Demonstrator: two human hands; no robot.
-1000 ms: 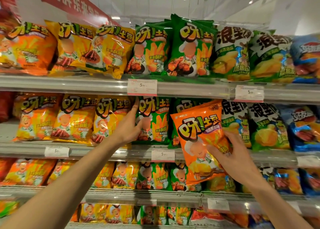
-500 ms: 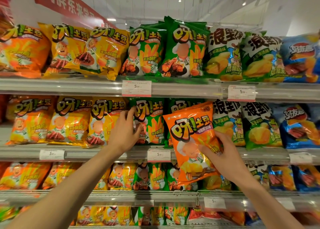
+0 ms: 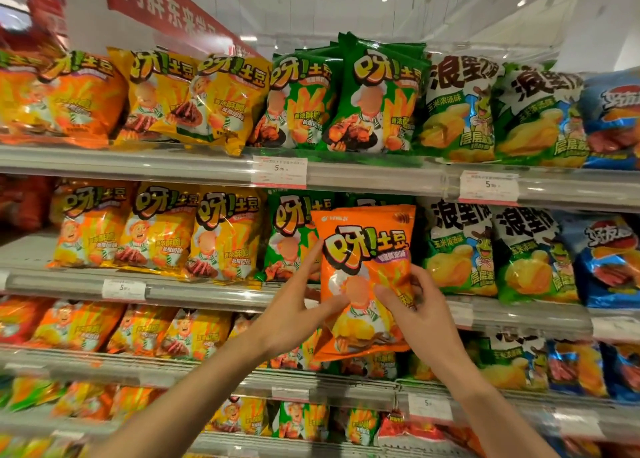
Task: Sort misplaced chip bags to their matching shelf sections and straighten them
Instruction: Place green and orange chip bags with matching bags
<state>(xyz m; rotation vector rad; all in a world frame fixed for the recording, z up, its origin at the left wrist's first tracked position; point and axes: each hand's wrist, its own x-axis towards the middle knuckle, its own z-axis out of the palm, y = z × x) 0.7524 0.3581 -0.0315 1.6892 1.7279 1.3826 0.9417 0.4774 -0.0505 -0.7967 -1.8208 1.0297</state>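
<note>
Right hand: the right hand (image 3: 420, 313) grips the orange bag (image 3: 367, 277) at its lower right edge, thumb across the front, fingers curled round behind.
Left hand: the left hand (image 3: 298, 313) is spread wide, forefinger raised along the bag's left edge, thumb touching the lower front; it steadies more than it holds.
Orange bag: held upright in front of the green bags (image 3: 287, 239) on the middle shelf (image 3: 207, 289), so it is out of its section there.
Handling: likely light, puffed with air, with slick crinkly film and brittle chips inside; a hard squeeze could crush them. Best taken by the side seams or the crimped top edge.
Matching section: orange bags (image 3: 79, 97) sit at the far left of the top shelf, with more (image 3: 69, 322) on the shelf below the middle one.
Neighbours: yellow bags (image 3: 221, 235) stand left of the green ones, and green-and-white bags (image 3: 457, 246) to the right.
</note>
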